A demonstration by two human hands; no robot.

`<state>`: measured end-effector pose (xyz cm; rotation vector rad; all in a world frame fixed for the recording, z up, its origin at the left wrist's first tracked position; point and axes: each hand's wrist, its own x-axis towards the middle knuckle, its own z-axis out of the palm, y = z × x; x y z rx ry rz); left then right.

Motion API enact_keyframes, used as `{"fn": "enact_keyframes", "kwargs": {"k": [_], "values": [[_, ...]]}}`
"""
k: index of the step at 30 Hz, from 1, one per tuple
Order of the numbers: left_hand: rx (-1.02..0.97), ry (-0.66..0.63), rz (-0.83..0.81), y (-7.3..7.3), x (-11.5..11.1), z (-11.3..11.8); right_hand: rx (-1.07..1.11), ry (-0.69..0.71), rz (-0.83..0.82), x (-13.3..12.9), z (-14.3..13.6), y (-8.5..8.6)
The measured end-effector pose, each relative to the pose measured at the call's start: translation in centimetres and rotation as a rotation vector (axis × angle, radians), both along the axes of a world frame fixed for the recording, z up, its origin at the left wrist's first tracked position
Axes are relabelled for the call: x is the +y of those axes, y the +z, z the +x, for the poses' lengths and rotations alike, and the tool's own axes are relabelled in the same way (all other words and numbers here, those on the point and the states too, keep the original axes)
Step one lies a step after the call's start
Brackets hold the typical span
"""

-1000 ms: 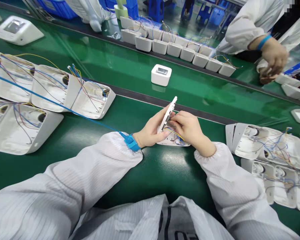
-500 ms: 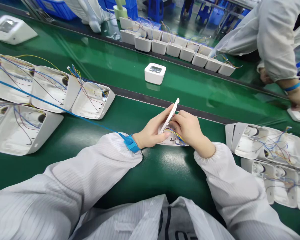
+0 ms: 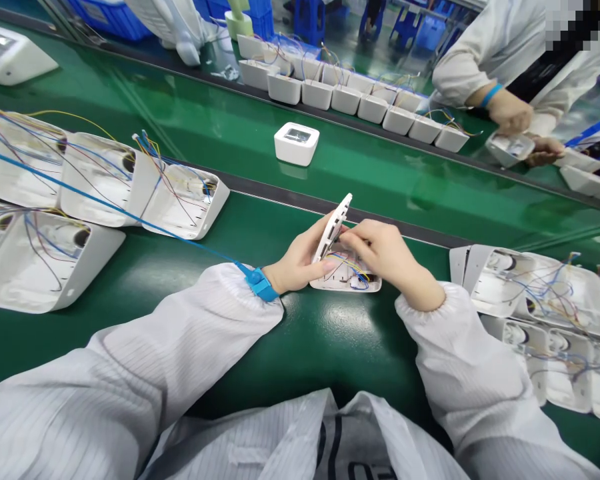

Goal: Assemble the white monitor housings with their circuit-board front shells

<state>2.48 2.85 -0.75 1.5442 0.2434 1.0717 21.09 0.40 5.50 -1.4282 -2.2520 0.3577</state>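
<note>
Your left hand pinches a thin, tilted white plastic panel.
Your right hand curls its fingers beside it, pinching what we cannot tell; just below those fingers lies an open, wire-filled white plastic housing.

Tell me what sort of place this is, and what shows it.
Most likely an electronics assembly line: open white shells stand in rows with loose wires trailing out, the wearer has a corded blue wrist strap, and a white-coated co-worker handles similar parts.
</note>
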Motion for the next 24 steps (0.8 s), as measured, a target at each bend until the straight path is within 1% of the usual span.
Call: {"fn": "enact_keyframes", "kwargs": {"k": [1, 3, 5, 6, 8, 12, 15, 17, 19, 22, 24], "values": [[0.000, -0.003, -0.018, 0.0, -0.1, 0.0, 0.053, 0.021, -0.060, 0.0, 0.4, 0.6], [0.002, -0.015, -0.034, -0.1, -0.1, 0.0, 0.119, 0.125, -0.204, -0.1, 1.1, 1.8], [-0.001, -0.023, -0.039, 0.0, -0.1, 0.0, 0.114, 0.250, -0.317, -0.3, 1.7, 2.6], [-0.007, -0.025, -0.035, 0.1, -0.1, 0.0, 0.110, 0.281, -0.342, -0.4, 2.0, 2.8], [-0.018, -0.027, -0.017, 0.1, -0.1, 0.0, 0.148, 0.284, -0.361, -0.4, 2.3, 2.9], [-0.021, -0.026, 0.025, 0.1, 0.1, 0.0, 0.288, 0.285, -0.412, 0.0, 2.6, 2.4], [-0.009, -0.015, 0.025, 0.0, 0.1, 0.0, 0.317, 0.288, -0.436, 0.2, 2.6, 2.1], [0.004, -0.009, 0.028, 0.1, 0.0, 0.0, 0.295, 0.280, -0.422, 0.2, 2.4, 1.9], [0.014, -0.011, 0.036, 0.2, -0.1, 0.0, 0.236, 0.270, -0.370, 0.2, 2.1, 1.7], [0.028, -0.012, 0.056, 0.5, -0.2, 0.0, 0.099, 0.289, -0.257, 0.1, 1.7, 1.2], [0.044, 0.018, 0.087, 0.6, -0.2, 0.0, 0.004, 0.277, -0.159, 0.2, 1.5, 0.8]]}}
